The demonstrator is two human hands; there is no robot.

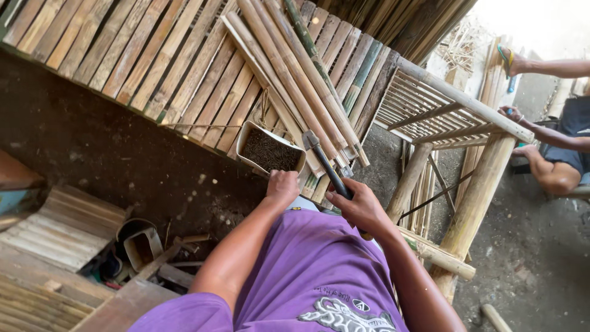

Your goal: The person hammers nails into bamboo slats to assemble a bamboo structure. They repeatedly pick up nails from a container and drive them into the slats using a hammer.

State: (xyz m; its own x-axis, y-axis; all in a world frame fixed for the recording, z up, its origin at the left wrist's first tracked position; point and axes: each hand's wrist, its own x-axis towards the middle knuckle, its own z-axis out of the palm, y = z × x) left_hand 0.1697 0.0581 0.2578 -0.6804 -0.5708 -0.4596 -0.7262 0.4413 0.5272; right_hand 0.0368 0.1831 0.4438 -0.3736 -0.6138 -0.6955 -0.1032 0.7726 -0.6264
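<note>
The right hand [359, 206] has its grip closed around the dark handle of a hammer [326, 166], head pointing up. Just left of it, the left hand [283, 186] rests curled, holding nothing visible, at the near edge of a tub of nails [270, 150].

Single view only, head-worn cam, pitched steeply down over the wearer's own chest. Purple shirt [307, 276] fills the bottom centre, very close to the lens. Both hands sit mid-frame at arm's reach. Beyond them the view faces forward onto the bamboo slat panel [153, 55] across the top, dirt floor [104, 154] on the left. Right edge catches a bamboo frame [455, 117] and another person's legs [553, 166], further off. No second view, so no overlap
</note>
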